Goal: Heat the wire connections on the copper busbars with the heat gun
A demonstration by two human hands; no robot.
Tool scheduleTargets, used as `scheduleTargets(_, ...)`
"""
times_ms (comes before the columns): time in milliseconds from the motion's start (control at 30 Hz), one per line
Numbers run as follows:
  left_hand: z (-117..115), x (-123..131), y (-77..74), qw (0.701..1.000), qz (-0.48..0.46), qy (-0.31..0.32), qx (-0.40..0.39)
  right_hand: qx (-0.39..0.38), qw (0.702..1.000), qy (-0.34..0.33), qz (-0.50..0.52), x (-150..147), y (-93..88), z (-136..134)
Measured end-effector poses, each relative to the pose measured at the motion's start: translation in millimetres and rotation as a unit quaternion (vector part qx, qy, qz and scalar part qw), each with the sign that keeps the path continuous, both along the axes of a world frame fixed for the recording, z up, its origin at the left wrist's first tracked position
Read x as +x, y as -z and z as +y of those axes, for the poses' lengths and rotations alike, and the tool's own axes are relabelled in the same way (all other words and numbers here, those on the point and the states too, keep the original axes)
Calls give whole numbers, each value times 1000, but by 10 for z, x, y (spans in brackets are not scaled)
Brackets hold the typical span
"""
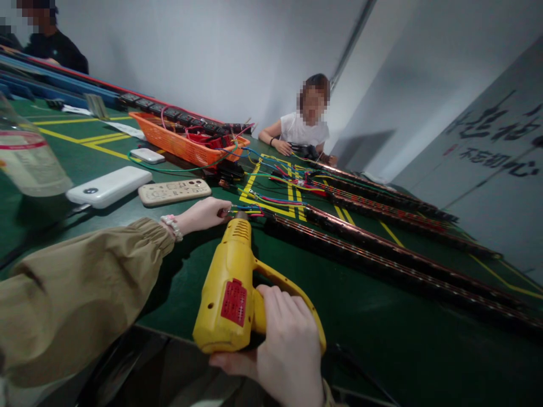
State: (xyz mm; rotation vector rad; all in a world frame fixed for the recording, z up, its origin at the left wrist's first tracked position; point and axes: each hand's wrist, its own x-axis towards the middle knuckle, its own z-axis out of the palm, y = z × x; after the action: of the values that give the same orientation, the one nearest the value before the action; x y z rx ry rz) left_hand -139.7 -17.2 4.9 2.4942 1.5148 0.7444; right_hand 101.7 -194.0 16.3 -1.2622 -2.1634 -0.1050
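My right hand (288,333) is wrapped round the handle of a yellow heat gun (227,282), which has a red label on its body. The gun's nozzle points away from me, right at several coloured wires (254,211). Those wires come out of the near end of a long black strip with copper-coloured rails (339,243). At the wire ends, my left hand (207,216) is closed in a pinch on them, beside the nozzle. A beaded bracelet (172,227) circles the left wrist. The fingertips of the left hand are partly hidden.
More long strips (403,251) lie side by side to the right. An orange basket (178,141) holds black and red parts. Left are a white power bank (110,186), a beige phone case (175,192) and a clear bottle (31,152). A person in white (303,127) sits across the table.
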Motion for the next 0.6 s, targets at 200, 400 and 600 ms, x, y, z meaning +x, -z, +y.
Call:
scheduleTargets(200,-56,44,-71,999,32,5,-20,-3,1000,-3,1,-26,-13,-13)
scheduleTargets(400,-83,54,-101,997,77,-4,-14,18,1000,-1,-5,-24,3,-30)
scheduleTargets(600,-68,25,-72,996,89,4,-7,24,1000,1,-2,-25,12,-50)
